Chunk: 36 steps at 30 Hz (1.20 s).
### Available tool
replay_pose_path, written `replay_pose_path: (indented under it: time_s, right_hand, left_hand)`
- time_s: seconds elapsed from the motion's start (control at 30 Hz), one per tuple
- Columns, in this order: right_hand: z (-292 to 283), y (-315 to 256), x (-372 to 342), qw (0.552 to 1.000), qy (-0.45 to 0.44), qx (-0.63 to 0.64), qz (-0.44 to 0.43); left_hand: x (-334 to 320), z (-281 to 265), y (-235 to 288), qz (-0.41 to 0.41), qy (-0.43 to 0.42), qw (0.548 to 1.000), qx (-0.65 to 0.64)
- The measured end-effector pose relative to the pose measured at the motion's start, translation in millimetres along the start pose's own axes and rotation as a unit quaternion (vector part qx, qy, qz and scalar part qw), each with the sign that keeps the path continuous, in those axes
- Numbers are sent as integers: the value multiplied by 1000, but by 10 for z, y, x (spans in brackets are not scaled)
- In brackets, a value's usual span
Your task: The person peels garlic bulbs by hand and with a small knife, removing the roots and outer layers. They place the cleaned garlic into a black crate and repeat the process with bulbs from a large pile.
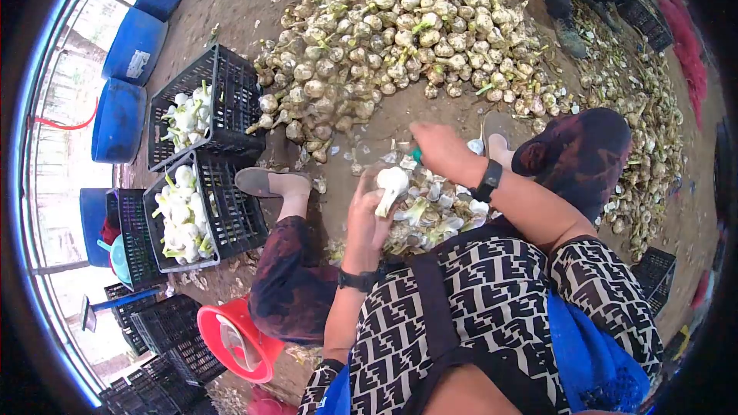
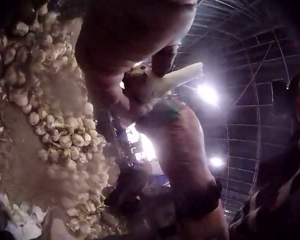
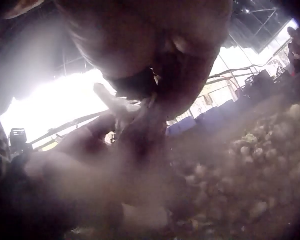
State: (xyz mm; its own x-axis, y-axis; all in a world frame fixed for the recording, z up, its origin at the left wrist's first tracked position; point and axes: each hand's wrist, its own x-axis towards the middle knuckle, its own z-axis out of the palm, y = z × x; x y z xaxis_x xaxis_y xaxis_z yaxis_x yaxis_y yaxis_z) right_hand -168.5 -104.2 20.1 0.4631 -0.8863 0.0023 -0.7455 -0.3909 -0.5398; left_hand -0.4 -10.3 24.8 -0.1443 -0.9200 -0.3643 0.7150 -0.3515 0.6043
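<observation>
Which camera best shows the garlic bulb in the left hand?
The head view: the garlic bulb is bright and mostly uncovered. The left wrist view shows it shadowed, partly covered by the left hand; the right wrist view, only a hazy shape.

The garlic bulb point(image 1: 393, 181) looks smooth and papery, the red bucket point(image 1: 264, 332) glossy plastic, the patterned top point(image 1: 478, 292) matt cloth.

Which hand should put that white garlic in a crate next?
Left, I think: the left hand holds the white garlic and is nearer the black crates. The right hand is farther off and grips something green.
</observation>
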Motion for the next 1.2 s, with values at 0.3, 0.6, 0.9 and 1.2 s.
replay_pose_path:
  time_s: [0.3,0.6,0.9,1.2]
  right_hand:
    - [-151,-283,-124,974,19,200,-104]
    - [-77,-289,-102,963,118,43,-238]
    - [-166,-313,-189,963,9,264,-53]
    - [2,-329,-266,969,79,155,-179]
  left_hand:
    - [53,23,-3,27,82,994,-61]
    - [22,10,-13,19,81,996,28]
    - [44,-83,-73,45,50,998,17]
    - [-53,48,-23,-38,107,990,82]
